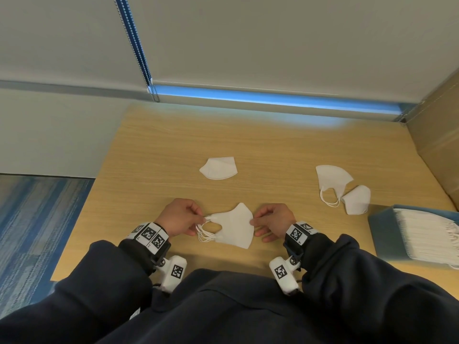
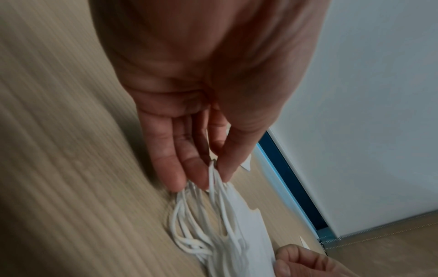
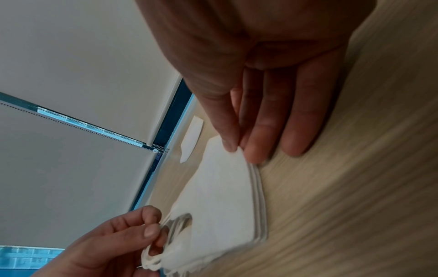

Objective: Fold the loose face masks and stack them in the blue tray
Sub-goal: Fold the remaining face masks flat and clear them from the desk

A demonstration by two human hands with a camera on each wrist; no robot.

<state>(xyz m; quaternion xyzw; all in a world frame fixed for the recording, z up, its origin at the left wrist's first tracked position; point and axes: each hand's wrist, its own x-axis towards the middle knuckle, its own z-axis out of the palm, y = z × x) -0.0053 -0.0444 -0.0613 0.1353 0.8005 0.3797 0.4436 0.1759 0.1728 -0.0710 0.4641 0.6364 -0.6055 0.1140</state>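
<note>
A small pile of folded white masks (image 1: pixel 234 225) lies on the wooden table (image 1: pixel 173 150) between my hands. My left hand (image 1: pixel 202 218) pinches the bundled ear loops (image 2: pixel 211 211) at the pile's left end. My right hand (image 1: pixel 253 220) pinches the pile's right edge (image 3: pixel 237 159) between thumb and fingers, the other fingers resting on the table. Further back lie a folded mask (image 1: pixel 219 168) and two more masks (image 1: pixel 332 178) (image 1: pixel 356 199) to the right. The blue tray (image 1: pixel 383 229) at the right edge holds a stack of masks (image 1: pixel 422 234).
A cardboard box (image 1: pixel 439 135) stands along the table's right side. A window blind with bead cords (image 1: pixel 135 45) hangs behind the table. Blue carpet (image 1: pixel 32 219) shows past the table's left edge.
</note>
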